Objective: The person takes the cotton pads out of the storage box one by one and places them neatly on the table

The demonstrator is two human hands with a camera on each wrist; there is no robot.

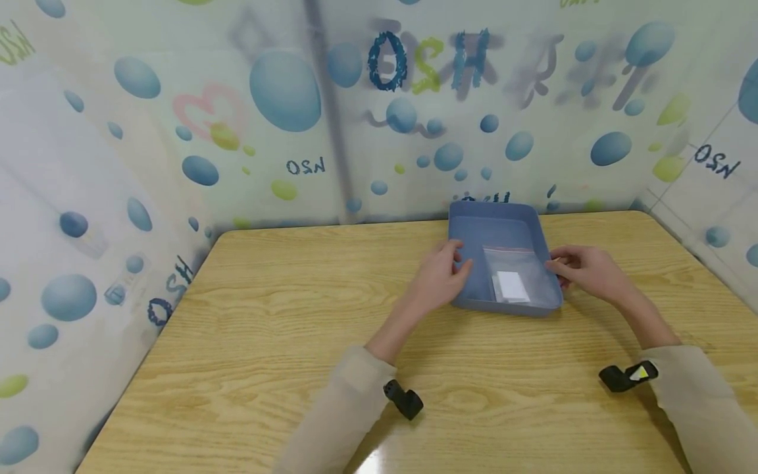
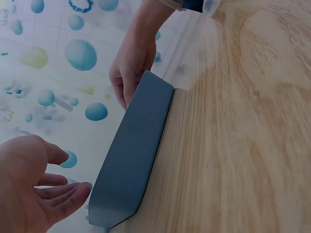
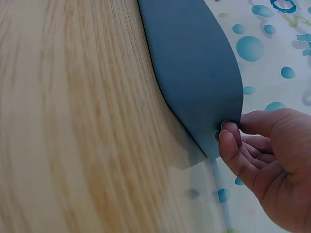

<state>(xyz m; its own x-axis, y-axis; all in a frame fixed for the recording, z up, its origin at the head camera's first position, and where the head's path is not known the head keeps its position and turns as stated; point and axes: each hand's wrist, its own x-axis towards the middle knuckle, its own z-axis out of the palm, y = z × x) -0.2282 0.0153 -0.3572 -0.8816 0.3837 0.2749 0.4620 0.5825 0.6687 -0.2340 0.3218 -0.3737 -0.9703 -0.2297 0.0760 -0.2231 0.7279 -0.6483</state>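
Note:
A shallow blue plastic tray (image 1: pixel 488 228) lies on the table close to the back wall. Inside it, toward the near right corner, is a clear zip bag (image 1: pixel 509 259) holding a white rectangular piece (image 1: pixel 512 286). My right hand (image 1: pixel 592 271) pinches the tray's right wall, thumb and fingers on either side of the rim in the right wrist view. At the left wall is my left hand (image 1: pixel 439 278), its fingers loosely spread and its fingertips at the rim. The left wrist view shows the outside of the tray wall (image 2: pixel 131 150) beside the relaxed left fingers.
The wood-grain table (image 1: pixel 284 329) extends left of the tray and toward me. A patterned cloth wall (image 1: pixel 379 145) with blue dots rises right behind the tray, and similar panels stand at both sides. Black wrist cameras (image 1: pixel 404 399) sit on both cuffs.

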